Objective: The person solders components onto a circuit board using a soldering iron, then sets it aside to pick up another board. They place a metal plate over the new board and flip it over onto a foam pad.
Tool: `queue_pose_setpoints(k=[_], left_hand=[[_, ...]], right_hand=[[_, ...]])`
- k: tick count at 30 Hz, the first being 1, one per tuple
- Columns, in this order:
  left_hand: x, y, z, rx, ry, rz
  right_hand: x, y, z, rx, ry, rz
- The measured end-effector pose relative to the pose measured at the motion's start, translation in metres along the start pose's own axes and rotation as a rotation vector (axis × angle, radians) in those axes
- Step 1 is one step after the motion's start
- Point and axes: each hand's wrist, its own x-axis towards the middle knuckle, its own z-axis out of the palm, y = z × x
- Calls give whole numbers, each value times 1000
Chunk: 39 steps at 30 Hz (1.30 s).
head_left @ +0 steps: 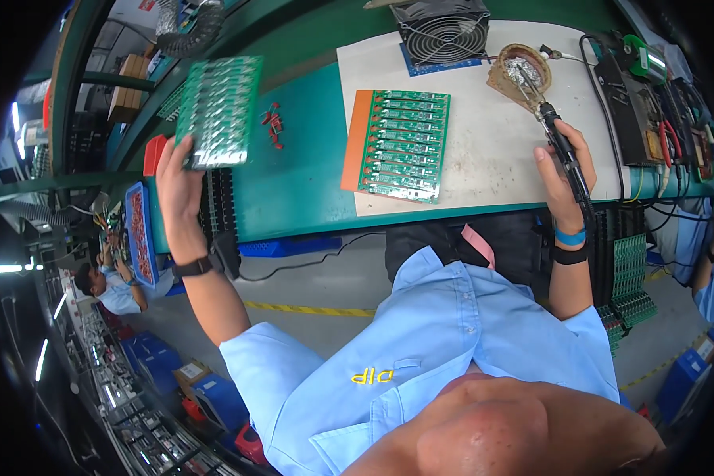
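Observation:
At the left, my left hand [180, 178] pinches the lower edge of a green circuit board panel [222, 107], held up above the bench. My right hand [567, 178] is wrapped round the black handle of a soldering iron [564, 143]. The iron points away from me, its tip over a round brown dish [496, 82] with silvery material in it; whether it touches cannot be made out. Between my hands, a second circuit board panel [408, 147] lies on an orange board [356, 147] on the white sheet [484, 159].
A black fan [446, 36] stands at the back. Red parts [274, 125] lie on the green mat [309, 166]. At right are a black box [623, 103], a solder reel [644, 59], red-handled pliers [671, 141] and cables. A blue tray [139, 234] and another person [115, 285] are at left.

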Motion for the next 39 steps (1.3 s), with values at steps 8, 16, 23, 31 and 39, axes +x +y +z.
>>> queue_pose_setpoints(k=[8,16,23,31,39], left_hand=[[-54,-27,-86,-274,436,63],[10,-55,-68,-368,619,52],[23,-64,-39,-185,693,79],[24,-44,-8,-162,640,-67],[20,-48,-9,-118,507,-69]], right_hand=[[-2,8,-3,-11,2,17],[-3,7,-1,-20,15,45],[-4,8,-3,-17,1,44],[-4,11,-3,-29,17,27],[-5,11,-3,-37,14,31]])
